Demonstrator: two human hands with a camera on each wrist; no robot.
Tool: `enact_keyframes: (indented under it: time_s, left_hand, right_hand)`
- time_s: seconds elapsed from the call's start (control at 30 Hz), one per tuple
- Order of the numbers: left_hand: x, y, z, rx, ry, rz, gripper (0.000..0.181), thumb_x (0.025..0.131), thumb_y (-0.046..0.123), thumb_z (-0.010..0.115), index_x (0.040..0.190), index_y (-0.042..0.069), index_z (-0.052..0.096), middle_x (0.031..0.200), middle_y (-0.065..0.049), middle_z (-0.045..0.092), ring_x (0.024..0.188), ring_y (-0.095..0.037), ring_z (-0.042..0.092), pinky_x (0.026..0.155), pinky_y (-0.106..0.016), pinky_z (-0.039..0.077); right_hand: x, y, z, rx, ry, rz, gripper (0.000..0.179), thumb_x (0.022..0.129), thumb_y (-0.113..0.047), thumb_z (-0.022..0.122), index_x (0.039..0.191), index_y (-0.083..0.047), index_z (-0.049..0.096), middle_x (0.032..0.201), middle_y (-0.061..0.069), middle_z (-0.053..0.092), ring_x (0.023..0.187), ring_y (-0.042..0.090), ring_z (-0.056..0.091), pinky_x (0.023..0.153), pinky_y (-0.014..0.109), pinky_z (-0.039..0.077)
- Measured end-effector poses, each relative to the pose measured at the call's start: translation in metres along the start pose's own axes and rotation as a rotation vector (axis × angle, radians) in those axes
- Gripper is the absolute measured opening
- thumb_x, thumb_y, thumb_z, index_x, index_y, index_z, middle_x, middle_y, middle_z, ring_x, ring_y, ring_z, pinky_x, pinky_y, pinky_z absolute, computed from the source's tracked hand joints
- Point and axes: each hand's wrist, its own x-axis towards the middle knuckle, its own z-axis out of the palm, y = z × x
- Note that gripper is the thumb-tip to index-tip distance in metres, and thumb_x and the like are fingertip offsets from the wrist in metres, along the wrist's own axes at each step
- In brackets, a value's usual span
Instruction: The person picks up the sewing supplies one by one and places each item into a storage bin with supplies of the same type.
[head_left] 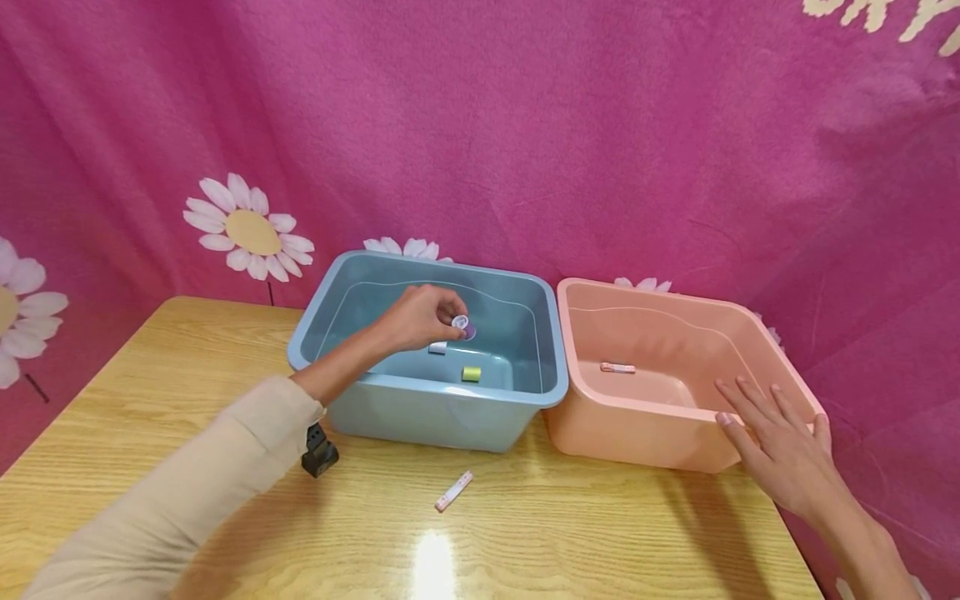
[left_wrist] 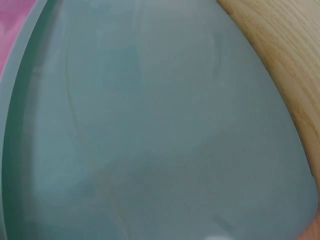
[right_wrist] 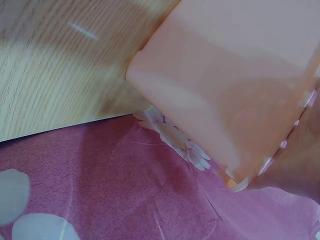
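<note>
My left hand [head_left: 429, 317] reaches over the blue tub [head_left: 442, 417] and pinches a small roll [head_left: 460, 322] with a round white end; a purple patch shows just beside it. Inside that tub lie a white roll [head_left: 437, 347] and a yellow-green roll [head_left: 471, 374]. With its fingers spread and fairly straight, my right hand [head_left: 787, 454] rests at the front right rim of the peach tub [head_left: 637, 433]. A small pink-and-white stick [head_left: 617, 367] lies on that tub's floor. The left wrist view shows only tub wall and table, no fingers.
Both tubs stand side by side on a wooden table [head_left: 360, 533]. Another pink-and-white stick [head_left: 453, 492] lies in front of them. A black device [head_left: 320, 451] shows beside the left cuff. Behind hangs a magenta cloth [head_left: 480, 150] with daisies.
</note>
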Motion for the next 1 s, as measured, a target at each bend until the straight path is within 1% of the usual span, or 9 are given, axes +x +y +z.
enact_keyframes:
  time_s: [0.37,0.63,1.0]
  left_hand:
    - [-0.0005,-0.0009,0.0014,-0.004,0.009,-0.001,0.018,0.086,0.008,0.078,0.102,0.002,0.071,0.094,-0.006,0.073,0.090,-0.018,0.071,0.076,-0.031,0.055]
    - [0.0004,-0.0041,0.0027,-0.013,-0.001,0.002,0.019,0.087,0.007,0.078,0.104,0.001,0.071,0.094,-0.006,0.072,0.089,-0.019,0.069,0.075,-0.030,0.055]
    - [0.0013,-0.0062,0.0023,0.003,-0.012,0.000,0.021,0.087,0.009,0.078,0.104,0.001,0.071,0.094,-0.006,0.072,0.089,-0.018,0.070,0.075,-0.030,0.055]
  right_hand:
    - [-0.0003,0.0009,-0.0003,0.005,0.002,-0.002,0.053,0.107,-0.033,0.043,0.158,-0.024,0.032,0.159,0.018,0.028,0.144,0.053,0.012,0.097,0.082,-0.003]
    - [-0.0008,0.0010,-0.0003,0.002,0.005,-0.003,0.053,0.107,-0.033,0.044,0.158,-0.025,0.032,0.159,0.018,0.028,0.144,0.053,0.013,0.096,0.082,-0.003]
    - [0.0000,0.0004,0.0003,0.002,0.002,0.001,0.053,0.107,-0.033,0.043,0.158,-0.024,0.031,0.160,0.017,0.027,0.145,0.053,0.012,0.096,0.082,-0.003]
